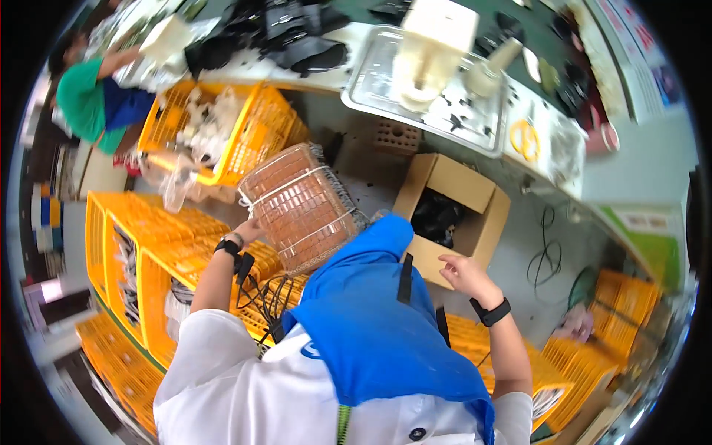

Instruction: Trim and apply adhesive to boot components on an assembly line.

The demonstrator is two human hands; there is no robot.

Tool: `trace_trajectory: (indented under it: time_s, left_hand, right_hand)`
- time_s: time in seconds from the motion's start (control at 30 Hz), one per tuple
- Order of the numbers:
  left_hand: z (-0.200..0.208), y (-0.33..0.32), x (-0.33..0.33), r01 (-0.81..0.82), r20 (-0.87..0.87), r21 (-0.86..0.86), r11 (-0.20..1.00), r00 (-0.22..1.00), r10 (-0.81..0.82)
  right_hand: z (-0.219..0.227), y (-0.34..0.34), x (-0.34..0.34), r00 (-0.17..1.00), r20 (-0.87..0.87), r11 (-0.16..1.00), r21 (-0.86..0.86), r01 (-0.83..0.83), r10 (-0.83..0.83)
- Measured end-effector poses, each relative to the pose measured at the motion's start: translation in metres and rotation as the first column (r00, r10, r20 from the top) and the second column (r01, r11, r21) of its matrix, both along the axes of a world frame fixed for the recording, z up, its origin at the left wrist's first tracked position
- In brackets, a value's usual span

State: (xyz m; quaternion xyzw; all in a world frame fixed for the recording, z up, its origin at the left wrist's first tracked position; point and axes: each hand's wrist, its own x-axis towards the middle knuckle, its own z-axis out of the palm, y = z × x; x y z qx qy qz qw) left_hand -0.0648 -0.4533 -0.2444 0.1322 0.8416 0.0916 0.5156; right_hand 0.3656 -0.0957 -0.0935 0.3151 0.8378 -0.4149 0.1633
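Note:
A brown woven seat (300, 211) with a shaggy edge and white string tied across it stands tilted just left of my blue-aproned lap. My left hand (251, 231) is at its left edge, fingers closed round the rim and partly hidden. My right hand (467, 278) hovers beside the near right flap of an open cardboard box (486, 215), apart from it. That hand is empty, its fingers loosely bent and the index finger stretched out. Black pieces (437, 216) lie inside the box.
Ahead, a workbench bears a metal tray (371, 81) with a cream machine (437, 52), and yellow-handled scissors (525, 141). Yellow crates (278, 122) stand to the left, cables (267, 300) by my left arm. A co-worker in green (81, 100) is at far left.

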Motion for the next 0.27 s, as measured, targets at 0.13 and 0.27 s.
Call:
trace_trajectory:
  time_s: [0.13, 0.27]
  left_hand:
    - [-0.014, 0.013, 0.024, -0.317, -0.088, 0.107, 0.943, 0.941, 0.326]
    - [-0.116, -0.024, 0.037, -0.634, -0.006, 0.352, 0.688, 0.734, 0.679]
  right_hand:
    - [-0.038, 0.016, -0.094, 0.911, 0.038, 0.912, -0.019, -0.409, 0.410]
    - [-0.112, 0.010, -0.195, 0.817, -0.030, 0.816, -0.051, -0.576, 0.575]
